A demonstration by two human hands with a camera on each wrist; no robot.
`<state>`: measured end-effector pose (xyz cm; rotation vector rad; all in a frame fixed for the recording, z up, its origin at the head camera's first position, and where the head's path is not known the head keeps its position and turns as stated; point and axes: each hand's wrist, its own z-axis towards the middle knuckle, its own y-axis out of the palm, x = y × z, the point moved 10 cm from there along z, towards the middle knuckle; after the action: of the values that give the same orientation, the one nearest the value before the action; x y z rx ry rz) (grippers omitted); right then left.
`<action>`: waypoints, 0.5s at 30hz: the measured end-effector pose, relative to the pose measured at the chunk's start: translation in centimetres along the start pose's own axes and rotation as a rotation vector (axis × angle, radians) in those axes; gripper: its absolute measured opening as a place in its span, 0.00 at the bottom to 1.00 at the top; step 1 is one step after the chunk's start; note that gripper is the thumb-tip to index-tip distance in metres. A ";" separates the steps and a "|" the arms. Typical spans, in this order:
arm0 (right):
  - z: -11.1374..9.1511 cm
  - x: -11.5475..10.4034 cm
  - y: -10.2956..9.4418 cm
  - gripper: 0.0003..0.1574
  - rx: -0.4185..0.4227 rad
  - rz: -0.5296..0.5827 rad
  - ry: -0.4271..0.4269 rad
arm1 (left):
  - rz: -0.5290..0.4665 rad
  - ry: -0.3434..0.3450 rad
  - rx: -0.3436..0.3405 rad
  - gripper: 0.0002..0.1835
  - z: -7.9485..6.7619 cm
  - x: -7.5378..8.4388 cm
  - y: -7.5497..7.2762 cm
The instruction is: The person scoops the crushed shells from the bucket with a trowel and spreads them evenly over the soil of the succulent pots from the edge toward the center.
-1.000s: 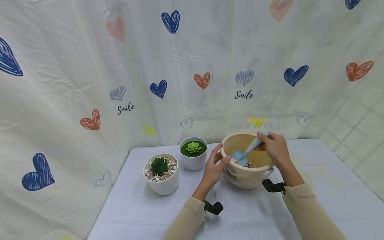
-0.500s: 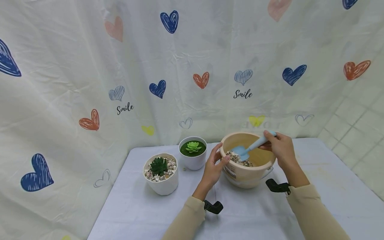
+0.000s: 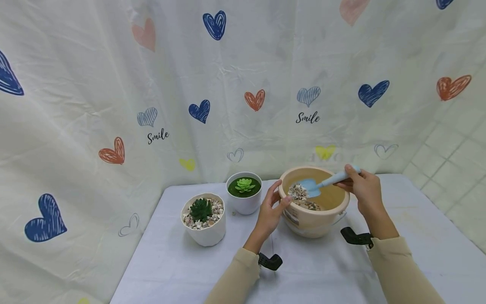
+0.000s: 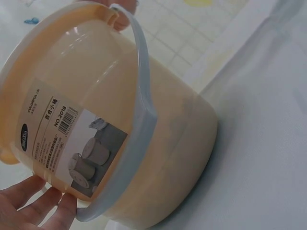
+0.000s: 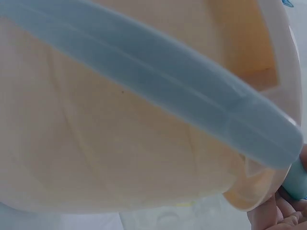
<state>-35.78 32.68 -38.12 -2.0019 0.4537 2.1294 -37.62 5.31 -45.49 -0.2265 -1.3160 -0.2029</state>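
A beige plastic bucket stands on the white-covered table, tilted slightly toward me. My left hand grips its left rim, thumb over the near edge. A printed label and the bucket's blue-grey handle show on its side in the left wrist view. My right hand holds a light blue trowel by the handle, above the right rim. Small pale stones lie at the blade inside the bucket, and more stones lie at the bottom. Bucket and handle fill most of the right wrist view.
Left of the bucket stand a white pot with a dark green succulent among pebbles and a smaller white pot with a light green succulent. A heart-printed curtain hangs behind the table.
My right hand has moved right with the trowel, now held flatter. The blade has drawn back from the near-left wall, with stones now heaped on it. My left hand stays on the rim.
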 end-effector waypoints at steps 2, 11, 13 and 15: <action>-0.1 0.1 0.0 0.33 -0.003 0.019 0.000 | 0.004 0.002 0.000 0.31 0.0 -0.1 0.0; 0.0 0.5 -0.2 0.30 0.019 0.074 -0.008 | 0.019 0.008 0.005 0.32 0.1 -0.1 -0.2; 0.0 0.4 -0.2 0.29 0.019 0.083 -0.013 | 0.020 0.010 0.004 0.32 0.2 -0.2 -0.1; -0.1 0.4 -0.2 0.28 0.017 0.093 -0.016 | 0.022 0.009 0.003 0.32 0.3 -0.3 -0.1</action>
<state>-35.66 32.85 -38.56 -1.9897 0.5708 2.1856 -37.95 5.28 -45.67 -0.2376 -1.3041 -0.1833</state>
